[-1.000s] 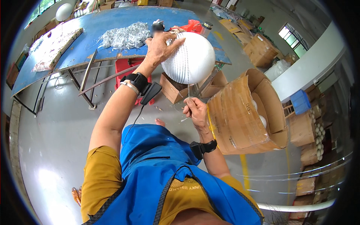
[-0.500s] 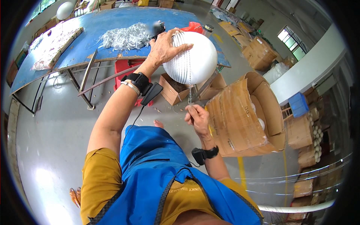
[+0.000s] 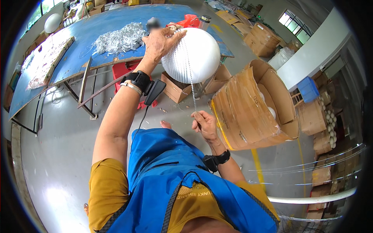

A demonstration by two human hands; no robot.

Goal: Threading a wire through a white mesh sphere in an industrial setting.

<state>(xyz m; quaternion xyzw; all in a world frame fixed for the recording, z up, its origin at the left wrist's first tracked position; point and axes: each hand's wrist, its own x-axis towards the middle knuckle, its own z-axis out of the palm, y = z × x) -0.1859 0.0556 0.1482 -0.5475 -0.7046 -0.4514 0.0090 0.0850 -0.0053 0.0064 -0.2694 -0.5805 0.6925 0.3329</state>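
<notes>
A large white ball point(image 3: 205, 54) is in front of me, its left part covered by close rows of silver bead strand. My left hand point(image 3: 158, 43) is closed against its upper left side, with thumb and fingertips pressing on the beaded rows. From the ball a length of silver bead strand point(image 3: 194, 95) runs down, taut. Its lower part is pinched between the thumb and fingers of my right hand point(image 3: 204, 124), below the ball. What carries the ball's weight is hidden behind it.
A blue table point(image 3: 112, 21) bears a heap of silver strands point(image 3: 122, 39), a red plastic bag point(image 3: 189, 20) and a dark-lidded canister point(image 3: 204, 22). To the right stands a large open carton point(image 3: 241, 112) with white balls inside. A small carton point(image 3: 175, 89) and a red stool point(image 3: 121, 72) are below the table.
The ball and my left hand appear slightly further left and up in view, as the whole view has shifted. My left thumb has drawn closer to its fingers. More strand shows between ball and right hand.
</notes>
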